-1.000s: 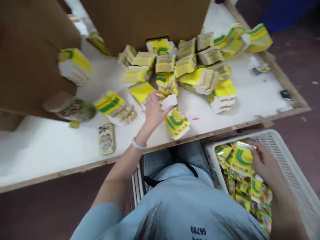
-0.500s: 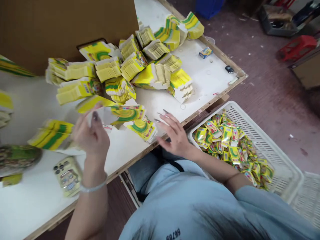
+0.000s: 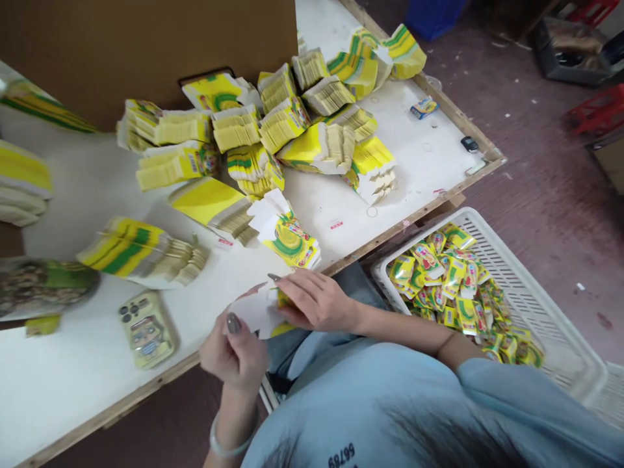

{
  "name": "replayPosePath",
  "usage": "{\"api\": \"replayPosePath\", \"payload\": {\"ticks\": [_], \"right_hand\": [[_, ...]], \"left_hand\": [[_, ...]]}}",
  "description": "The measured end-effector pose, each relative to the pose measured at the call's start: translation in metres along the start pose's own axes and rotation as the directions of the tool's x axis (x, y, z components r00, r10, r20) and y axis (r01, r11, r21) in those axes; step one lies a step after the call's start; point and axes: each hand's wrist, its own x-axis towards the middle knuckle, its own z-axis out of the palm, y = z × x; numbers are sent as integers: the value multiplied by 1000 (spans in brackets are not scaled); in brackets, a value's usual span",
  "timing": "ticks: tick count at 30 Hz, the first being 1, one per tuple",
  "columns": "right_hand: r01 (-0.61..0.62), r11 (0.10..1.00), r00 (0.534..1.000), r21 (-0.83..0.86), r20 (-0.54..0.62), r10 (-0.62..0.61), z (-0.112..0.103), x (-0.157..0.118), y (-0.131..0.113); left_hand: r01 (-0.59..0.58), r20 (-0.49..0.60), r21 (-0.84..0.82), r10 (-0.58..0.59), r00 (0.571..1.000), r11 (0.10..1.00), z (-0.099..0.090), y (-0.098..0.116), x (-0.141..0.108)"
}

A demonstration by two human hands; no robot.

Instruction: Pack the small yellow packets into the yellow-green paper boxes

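Observation:
Over the table's front edge, a small yellow and white carton [image 3: 258, 312] shows its plain white side. My left hand [image 3: 236, 348] is closed on its left end, thumb on top. The fingers of my right hand [image 3: 319, 302] wrap round the yellow right end; their undersides are hidden. Just beyond my hands lie flattened yellow cartons [image 3: 290, 240] with green curves and white flaps. A further stack of folded cartons [image 3: 217, 201] rests to their left.
Many bundles of flat cartons [image 3: 236, 127] lie in front of a brown cardboard box [image 3: 146, 52]. A phone [image 3: 146, 330] lies at left. By my right arm, a white plastic basket [image 3: 550, 312] holds many filled yellow packs [image 3: 455, 273]. A small blue box [image 3: 424, 108] sits near the far corner.
My left hand has brought the carton right and closer to my body. My right hand, open and apart before, has closed on the carton's other end. The view has shifted slightly.

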Motion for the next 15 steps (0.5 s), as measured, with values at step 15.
{"api": "replayPosePath", "payload": {"ticks": [15], "right_hand": [[-649, 574, 704, 499, 108, 702, -16, -11, -11]], "left_hand": [[408, 556, -256, -212, 804, 876, 24, 4, -33]]}}
